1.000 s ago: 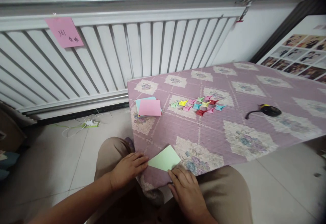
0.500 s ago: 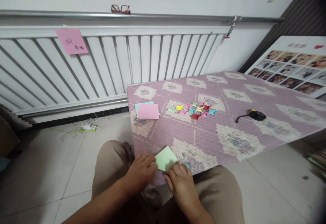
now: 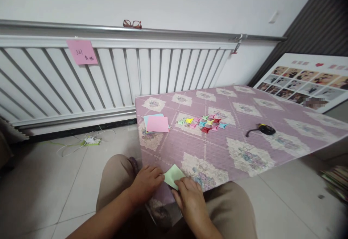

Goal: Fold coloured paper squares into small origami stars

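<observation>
A light green sheet of paper [image 3: 173,174] lies at the near left corner of the table, one corner pointing away from me. My left hand [image 3: 149,181] is closed on its left corner, fingers bent together. My right hand [image 3: 190,194] grips its lower right edge, the thumb underneath hidden in part. The sheet's near edge looks bent up slightly between the hands. Beyond it sits a small stack of coloured paper, with a pink sheet [image 3: 157,124] on top. Several small folded paper pieces [image 3: 209,122] in mixed colours are grouped to the right of the stack.
A black tape measure [image 3: 266,129] with a strap rests on the flowered tablecloth [image 3: 217,148]. Behind the table runs a white radiator [image 3: 116,75] bearing a pink note [image 3: 82,52]. Glasses [image 3: 132,24] sit on the pipe. A photo board [image 3: 304,59] leans at the right.
The camera view has shifted slightly, so the scene sits lower. Both hands stay on the green paper, whose near edge now looks more bent.
</observation>
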`<state>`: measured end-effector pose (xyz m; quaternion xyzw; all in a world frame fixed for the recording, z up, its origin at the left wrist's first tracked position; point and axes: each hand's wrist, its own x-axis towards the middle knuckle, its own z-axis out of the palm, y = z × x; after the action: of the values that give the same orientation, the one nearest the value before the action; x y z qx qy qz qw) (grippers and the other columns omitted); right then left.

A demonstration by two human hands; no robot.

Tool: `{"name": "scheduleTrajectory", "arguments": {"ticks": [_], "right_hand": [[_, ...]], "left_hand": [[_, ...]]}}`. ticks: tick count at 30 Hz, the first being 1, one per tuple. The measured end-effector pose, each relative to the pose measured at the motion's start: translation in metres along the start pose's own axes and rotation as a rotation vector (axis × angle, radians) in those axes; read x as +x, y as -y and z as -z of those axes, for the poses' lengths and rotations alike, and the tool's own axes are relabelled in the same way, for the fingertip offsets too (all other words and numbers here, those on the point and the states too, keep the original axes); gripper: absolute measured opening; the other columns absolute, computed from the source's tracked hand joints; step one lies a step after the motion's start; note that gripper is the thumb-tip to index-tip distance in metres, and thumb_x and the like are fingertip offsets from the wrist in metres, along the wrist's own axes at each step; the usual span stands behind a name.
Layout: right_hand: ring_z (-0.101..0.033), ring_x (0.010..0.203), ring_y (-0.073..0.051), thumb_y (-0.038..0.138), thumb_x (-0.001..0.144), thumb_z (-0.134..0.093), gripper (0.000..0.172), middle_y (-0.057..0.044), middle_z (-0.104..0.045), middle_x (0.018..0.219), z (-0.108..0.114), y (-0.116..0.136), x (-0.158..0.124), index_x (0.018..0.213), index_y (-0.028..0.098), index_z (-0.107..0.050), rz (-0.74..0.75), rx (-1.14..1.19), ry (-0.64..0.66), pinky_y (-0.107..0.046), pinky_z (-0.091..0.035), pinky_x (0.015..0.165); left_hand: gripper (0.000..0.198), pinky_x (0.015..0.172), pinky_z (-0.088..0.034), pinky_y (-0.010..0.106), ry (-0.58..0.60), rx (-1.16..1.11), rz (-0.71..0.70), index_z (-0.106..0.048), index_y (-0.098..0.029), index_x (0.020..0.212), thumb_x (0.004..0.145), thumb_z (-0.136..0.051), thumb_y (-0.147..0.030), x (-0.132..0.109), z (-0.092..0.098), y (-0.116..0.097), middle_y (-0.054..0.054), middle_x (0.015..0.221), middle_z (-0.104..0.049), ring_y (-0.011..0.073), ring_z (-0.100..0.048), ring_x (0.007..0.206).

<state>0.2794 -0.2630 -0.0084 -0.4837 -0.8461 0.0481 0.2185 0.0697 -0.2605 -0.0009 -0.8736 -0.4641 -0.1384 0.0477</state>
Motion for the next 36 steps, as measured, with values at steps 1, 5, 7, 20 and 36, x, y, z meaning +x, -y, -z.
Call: {"name": "scheduleTrajectory", "arguments": {"ticks": [1, 5, 7, 20, 36], "right_hand": [[-0.054, 0.081, -0.022, 0.019, 0.080, -0.065, 0.014, -0.003, -0.061, 0.085, 0.001, 0.003, 0.002, 0.093, 0.023, -0.063, 0.017, 0.018, -0.008, -0.034, -0.037, 0.075], [-0.053, 0.073, -0.019, 0.020, 0.087, -0.050, 0.015, -0.003, -0.056, 0.075, 0.009, 0.011, 0.016, 0.076, 0.021, -0.060, -0.009, 0.223, -0.021, -0.031, -0.038, 0.068], [-0.051, 0.069, -0.018, 0.027, 0.088, -0.049, 0.021, -0.002, -0.054, 0.071, 0.016, 0.012, 0.027, 0.070, 0.020, -0.057, -0.121, 0.445, -0.045, -0.029, -0.037, 0.064], [-0.043, 0.046, -0.009, 0.053, 0.070, -0.062, 0.038, 0.006, -0.052, 0.057, -0.006, 0.007, 0.044, 0.088, 0.019, -0.057, -0.814, 1.246, 0.034, -0.018, -0.028, 0.042], [-0.057, 0.050, -0.017, 0.017, 0.073, -0.059, 0.061, 0.005, -0.059, 0.055, -0.018, -0.027, 0.039, 0.132, 0.016, -0.042, -0.586, 0.573, 0.064, -0.026, -0.036, 0.051]], "left_hand": [[0.011, 0.078, -0.041, 0.034, -0.027, -0.012, -0.001, -0.060, -0.022, 0.099, 0.090, -0.055, -0.020, 0.002, 0.005, -0.001, 0.003, 0.101, -0.063, 0.0196, -0.056, 0.090], [0.019, 0.082, -0.043, 0.034, -0.175, -0.071, -0.025, -0.061, -0.022, 0.101, 0.089, -0.050, -0.013, 0.017, 0.035, 0.001, 0.004, 0.102, -0.063, 0.0194, -0.056, 0.095], [0.025, 0.085, -0.044, 0.035, -0.293, -0.142, 0.027, -0.058, -0.021, 0.110, 0.090, -0.046, -0.012, 0.024, 0.051, 0.006, 0.007, 0.110, -0.061, 0.0199, -0.055, 0.100], [0.058, 0.096, -0.040, 0.049, -0.233, -0.160, 0.121, -0.048, -0.022, 0.127, 0.074, -0.068, -0.035, -0.003, 0.002, -0.029, 0.013, 0.131, -0.049, 0.0321, -0.044, 0.119], [0.010, 0.081, -0.041, 0.035, -0.094, -0.079, 0.113, -0.062, -0.024, 0.096, 0.091, -0.054, -0.021, 0.011, -0.040, -0.022, 0.002, 0.095, -0.061, 0.0192, -0.053, 0.092]]}}
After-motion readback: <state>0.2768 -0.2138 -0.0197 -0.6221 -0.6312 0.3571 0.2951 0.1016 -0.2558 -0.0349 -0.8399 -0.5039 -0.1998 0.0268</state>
